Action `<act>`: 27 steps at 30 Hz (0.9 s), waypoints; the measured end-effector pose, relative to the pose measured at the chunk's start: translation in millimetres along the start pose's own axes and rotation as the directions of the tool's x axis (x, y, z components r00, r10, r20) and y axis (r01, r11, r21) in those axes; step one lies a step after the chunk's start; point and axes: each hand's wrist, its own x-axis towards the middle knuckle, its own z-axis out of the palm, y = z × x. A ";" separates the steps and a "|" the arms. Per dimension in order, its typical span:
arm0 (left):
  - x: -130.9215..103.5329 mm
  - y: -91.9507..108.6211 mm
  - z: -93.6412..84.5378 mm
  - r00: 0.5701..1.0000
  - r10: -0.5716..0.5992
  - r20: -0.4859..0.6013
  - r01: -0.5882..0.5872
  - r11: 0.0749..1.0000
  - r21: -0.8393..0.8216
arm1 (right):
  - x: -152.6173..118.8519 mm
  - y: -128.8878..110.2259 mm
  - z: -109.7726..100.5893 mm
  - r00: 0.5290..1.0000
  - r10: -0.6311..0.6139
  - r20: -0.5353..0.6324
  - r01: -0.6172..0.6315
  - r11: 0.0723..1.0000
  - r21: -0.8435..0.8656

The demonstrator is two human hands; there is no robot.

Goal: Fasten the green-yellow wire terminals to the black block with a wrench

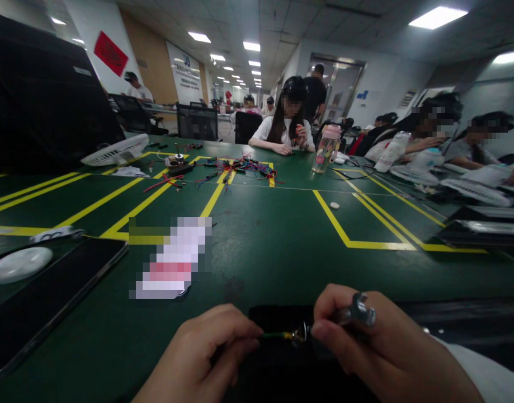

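Low in the view, my left hand pinches a thin green wire between thumb and fingertips. The wire runs right to a small yellow and metallic end piece. My right hand is closed on a metal part with an open, hooked end that sticks up above the fingers. The end piece meets the metal part at my right fingertips; the exact joint is too dark to make out. Both hands are over a black surface at the near edge of the green table.
A phone and a white oval object lie at left, beside a blurred-out pale item. Wires are heaped farther back, left of a bottle. A person sits opposite; others sit at right.
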 end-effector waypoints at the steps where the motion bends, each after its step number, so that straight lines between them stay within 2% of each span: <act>1: -0.8 -0.1 0.1 1.000 -0.002 -0.006 0.002 1.000 0.001 | 0.4 -0.3 1.4 1.000 0.014 0.018 -0.014 1.000 -0.002; 7: -2.5 -3.4 0.7 1.000 -0.011 0.015 0.011 1.000 0.001 | 2.5 -3.3 2.7 0.998 0.016 0.064 -0.016 1.000 0.000; 14: 1.0 0.7 -0.1 1.000 -0.019 0.000 0.019 1.000 -0.016 | -0.1 -3.6 -3.0 1.000 0.029 0.013 -0.029 1.000 0.010; 27: 0.2 -1.0 -0.1 1.000 -0.016 0.010 0.016 1.000 -0.011 | 2.0 -5.8 -5.1 0.996 -0.016 0.087 0.020 0.999 -0.047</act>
